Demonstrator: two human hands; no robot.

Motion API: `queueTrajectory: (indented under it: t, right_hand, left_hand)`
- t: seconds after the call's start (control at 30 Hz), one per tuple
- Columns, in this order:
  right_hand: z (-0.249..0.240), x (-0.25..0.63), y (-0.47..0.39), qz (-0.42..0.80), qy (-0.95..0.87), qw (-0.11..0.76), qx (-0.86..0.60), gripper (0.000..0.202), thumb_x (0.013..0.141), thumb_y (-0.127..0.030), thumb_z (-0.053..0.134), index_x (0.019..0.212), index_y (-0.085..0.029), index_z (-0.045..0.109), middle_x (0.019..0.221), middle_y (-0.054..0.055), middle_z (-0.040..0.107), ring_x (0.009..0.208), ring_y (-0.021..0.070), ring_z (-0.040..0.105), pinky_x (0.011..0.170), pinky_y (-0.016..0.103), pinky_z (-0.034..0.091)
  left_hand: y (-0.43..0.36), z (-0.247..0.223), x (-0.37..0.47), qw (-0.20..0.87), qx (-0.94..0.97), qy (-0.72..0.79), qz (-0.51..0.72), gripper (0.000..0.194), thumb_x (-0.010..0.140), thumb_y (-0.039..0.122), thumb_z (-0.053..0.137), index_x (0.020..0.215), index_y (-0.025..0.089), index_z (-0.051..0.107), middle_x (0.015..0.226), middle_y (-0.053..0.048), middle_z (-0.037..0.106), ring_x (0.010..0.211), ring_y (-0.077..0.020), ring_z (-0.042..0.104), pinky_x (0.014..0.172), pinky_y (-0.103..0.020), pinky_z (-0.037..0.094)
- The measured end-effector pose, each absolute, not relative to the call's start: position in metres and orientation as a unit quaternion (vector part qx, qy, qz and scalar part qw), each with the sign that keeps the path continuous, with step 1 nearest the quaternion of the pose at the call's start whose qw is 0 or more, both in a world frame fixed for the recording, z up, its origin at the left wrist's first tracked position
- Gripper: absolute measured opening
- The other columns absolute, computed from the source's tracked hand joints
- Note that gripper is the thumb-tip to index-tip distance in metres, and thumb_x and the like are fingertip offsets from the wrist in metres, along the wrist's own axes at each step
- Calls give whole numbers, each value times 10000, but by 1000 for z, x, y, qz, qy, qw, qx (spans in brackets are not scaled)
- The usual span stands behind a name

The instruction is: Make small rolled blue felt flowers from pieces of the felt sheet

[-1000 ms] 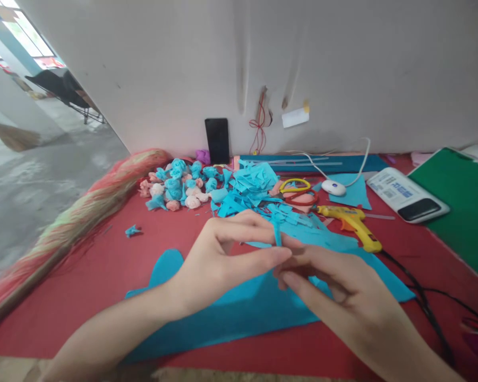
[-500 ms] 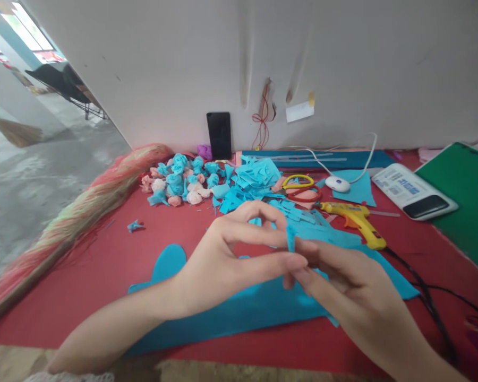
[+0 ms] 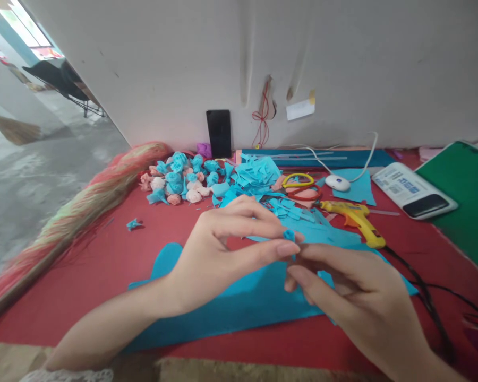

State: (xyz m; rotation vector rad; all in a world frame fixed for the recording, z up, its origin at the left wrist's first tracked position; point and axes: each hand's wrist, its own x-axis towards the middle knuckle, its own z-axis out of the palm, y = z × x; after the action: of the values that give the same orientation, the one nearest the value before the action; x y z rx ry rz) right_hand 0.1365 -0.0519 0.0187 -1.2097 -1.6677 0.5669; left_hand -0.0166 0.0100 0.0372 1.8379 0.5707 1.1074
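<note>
Paper roll [image 3: 289, 235], blue, sits left of the glue gun [image 3: 360, 222], nearer the person. Left hand [image 3: 223, 254]: grip clamped on the roll. Right hand [image 3: 354, 286]: just below it; cannot tell whether its grip is clamped. Desk [image 3: 95, 276]: near edge well apart from the gun; open red surface far left.

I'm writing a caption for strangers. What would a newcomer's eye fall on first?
Probably the small blue roll pinched in the left hand, mid-picture, with the right hand beside it. Next, the blue-and-pink flowers heaped behind, toward the left, and the yellow glue gun at right.
</note>
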Motion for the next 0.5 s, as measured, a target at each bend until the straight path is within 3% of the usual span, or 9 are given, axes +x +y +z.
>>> queueTrajectory:
  t: [0.2, 0.4, 0.5]
  right_hand:
    - [25, 138, -53, 138, -694, 501, -499, 133, 763, -114, 571, 682, -183, 651, 494, -67, 602, 364, 43, 500, 360, 108, 405]
    - [25, 140, -50, 51, -717, 477, -506, 119, 786, -133, 560, 728, -201, 637, 572, -49, 639, 295, 48, 343, 295, 195, 297]
    - [24, 140, -48, 27, -727, 473, -497, 124, 796, -113, 544, 731, -190, 617, 595, -34, 646, 349, 57, 443, 339, 189, 344]
  left_hand:
    - [11, 39, -16, 375, 778, 231, 447, 113, 710, 165, 693, 598, 183, 690, 640, 10, 671, 610, -107, 562, 700, -296, 448]
    - [14, 40, -16, 337, 777, 262, 462, 93, 654, 171, 741, 582, 177, 681, 598, 17, 683, 583, -115, 573, 707, -309, 439]
    - [16, 39, -16, 328, 783, 262, 460, 104, 661, 172, 736, 574, 177, 679, 585, 19, 681, 580, -115, 564, 681, -302, 426]
